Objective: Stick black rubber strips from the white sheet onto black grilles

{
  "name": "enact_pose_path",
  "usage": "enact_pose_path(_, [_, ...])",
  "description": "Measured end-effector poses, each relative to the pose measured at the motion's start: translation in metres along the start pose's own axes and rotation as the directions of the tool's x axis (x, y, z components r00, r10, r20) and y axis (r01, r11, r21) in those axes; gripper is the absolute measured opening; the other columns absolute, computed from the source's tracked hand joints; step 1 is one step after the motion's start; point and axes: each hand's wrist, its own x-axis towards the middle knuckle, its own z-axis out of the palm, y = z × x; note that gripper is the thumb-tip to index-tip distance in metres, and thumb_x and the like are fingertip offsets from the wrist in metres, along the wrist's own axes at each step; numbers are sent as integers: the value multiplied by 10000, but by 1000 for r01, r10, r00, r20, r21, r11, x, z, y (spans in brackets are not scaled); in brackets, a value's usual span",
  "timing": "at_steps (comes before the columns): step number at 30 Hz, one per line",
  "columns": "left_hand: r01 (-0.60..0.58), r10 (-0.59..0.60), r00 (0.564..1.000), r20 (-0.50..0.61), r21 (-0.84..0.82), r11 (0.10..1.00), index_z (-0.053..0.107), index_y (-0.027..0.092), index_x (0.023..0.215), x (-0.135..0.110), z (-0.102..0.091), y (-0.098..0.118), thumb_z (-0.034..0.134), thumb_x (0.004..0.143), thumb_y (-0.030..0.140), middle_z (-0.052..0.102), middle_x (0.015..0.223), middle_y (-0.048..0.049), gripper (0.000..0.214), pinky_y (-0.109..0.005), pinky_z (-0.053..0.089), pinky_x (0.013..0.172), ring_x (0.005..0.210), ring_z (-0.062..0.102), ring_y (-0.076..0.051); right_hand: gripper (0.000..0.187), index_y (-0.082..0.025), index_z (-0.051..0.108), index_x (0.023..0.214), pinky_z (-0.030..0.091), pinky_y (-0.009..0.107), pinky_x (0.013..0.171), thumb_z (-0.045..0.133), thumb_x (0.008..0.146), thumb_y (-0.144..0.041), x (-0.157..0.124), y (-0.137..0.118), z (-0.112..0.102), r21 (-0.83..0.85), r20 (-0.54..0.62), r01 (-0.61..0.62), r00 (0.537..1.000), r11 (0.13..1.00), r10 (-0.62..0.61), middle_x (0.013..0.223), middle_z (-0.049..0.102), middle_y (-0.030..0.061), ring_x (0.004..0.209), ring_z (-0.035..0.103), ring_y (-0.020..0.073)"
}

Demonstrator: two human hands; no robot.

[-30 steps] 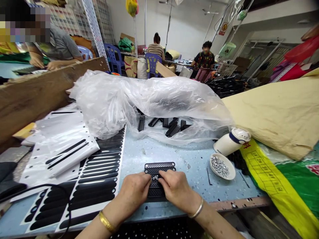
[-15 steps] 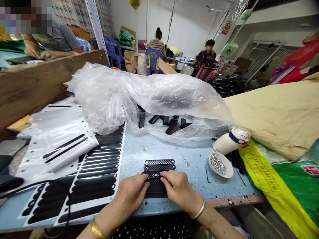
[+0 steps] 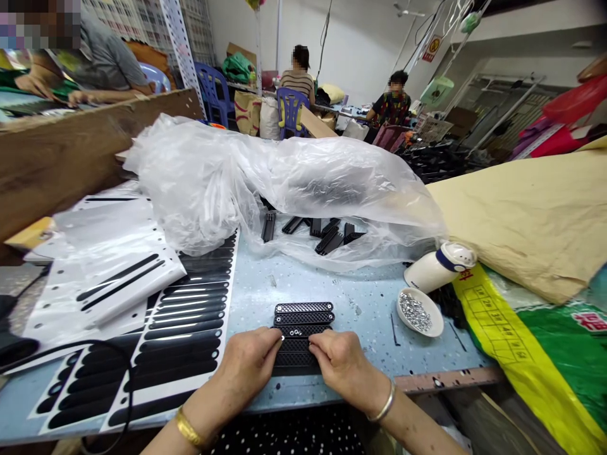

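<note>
Several black perforated plastic strips (image 3: 303, 314) lie side by side near the front edge of the pale blue table (image 3: 365, 297). My left hand (image 3: 249, 363) and my right hand (image 3: 339, 366) rest on the nearer strips, fingers curled and pinching at them. A few small silver rivets (image 3: 296, 332) sit on one strip between my fingertips. More black strips (image 3: 332, 239) lie farther back, partly under a large clear plastic bag (image 3: 284, 183).
A small white dish of silver rivets (image 3: 419, 312) and a tipped white cup (image 3: 439, 267) stand at the right. White sheets with black oval stickers (image 3: 180, 328) cover the left. Tan paper (image 3: 526, 208) and a yellow-green sack (image 3: 545, 354) lie at the right. Other people work behind.
Both hands have slid slightly toward me along the strips, uncovering the rivets on the third strip. The view has tilted a little.
</note>
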Motion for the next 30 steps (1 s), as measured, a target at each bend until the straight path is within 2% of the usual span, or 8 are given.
enact_pose_path(7, [-48, 48, 999, -12, -43, 998, 668, 196, 884, -6, -1, 5, 475, 930, 184, 665, 646, -10, 198, -214, 494, 552, 567, 645, -144, 143, -168, 707, 938, 465, 260, 649, 625, 837, -111, -1, 2, 2, 39, -76, -17, 997, 999, 19, 809, 736, 47, 718, 687, 187])
enact_pose_path(11, [-98, 95, 994, -55, -55, 994, 652, 178, 1054, -8, 1, 1, 459, 938, 177, 693, 723, -33, 225, -236, 509, 567, 611, 664, -157, 194, -170, 690, 784, 386, 258, 568, 541, 894, -112, -2, 3, 1, -19, -44, 85, 995, 996, -86, 658, 658, 27, 612, 612, 158])
enact_pose_path(14, [-145, 145, 989, -17, -4, 989, 661, 169, 1059, -9, 1, 0, 422, 952, 158, 644, 650, -23, 262, -246, 476, 508, 550, 627, -161, 275, -163, 661, 735, 329, 281, 538, 468, 917, -92, -4, 3, -2, -125, 4, 147, 989, 981, -148, 604, 598, 27, 567, 549, 156])
enact_pose_path(16, [-171, 170, 985, 18, 57, 984, 666, 161, 1031, -11, 0, 1, 403, 952, 141, 608, 616, -18, 276, -264, 458, 492, 525, 597, -169, 262, -153, 658, 788, 317, 296, 547, 442, 895, -50, -7, 1, -7, -186, 55, 190, 982, 964, -183, 626, 594, 32, 581, 533, 165])
enact_pose_path(18, [-197, 192, 980, 57, 117, 973, 648, 146, 1069, -14, -2, 3, 394, 953, 134, 601, 634, -26, 280, -292, 462, 511, 546, 589, -185, 258, -123, 659, 952, 324, 311, 568, 449, 846, -16, -11, -2, -13, -245, 123, 248, 967, 937, -224, 690, 611, 47, 625, 534, 185])
enact_pose_path(21, [-209, 188, 973, 131, 169, 963, 578, 130, 1206, -19, -5, 5, 423, 964, 175, 622, 726, -52, 291, -335, 492, 583, 634, 603, -207, 410, -70, 582, 1186, 339, 336, 587, 488, 791, -18, -16, -4, -23, -322, 217, 330, 938, 888, -270, 767, 622, 71, 673, 530, 216])
enact_pose_path(25, [-199, 169, 971, 171, 178, 964, 508, 153, 1307, -26, -6, 2, 426, 974, 188, 606, 747, -40, 345, -336, 493, 615, 661, 596, -200, 380, -81, 597, 1150, 342, 345, 591, 499, 786, -27, -23, 2, -31, -357, 247, 339, 933, 871, -262, 767, 617, 69, 665, 508, 212])
enact_pose_path(30, [-182, 157, 972, 173, 143, 973, 494, 158, 1335, -29, -4, -3, 396, 985, 187, 590, 733, -26, 365, -329, 489, 609, 653, 584, -189, 439, -54, 619, 1135, 352, 352, 589, 438, 742, 19, -37, 14, -35, -391, 163, 302, 953, 870, -257, 718, 615, 76, 633, 506, 209])
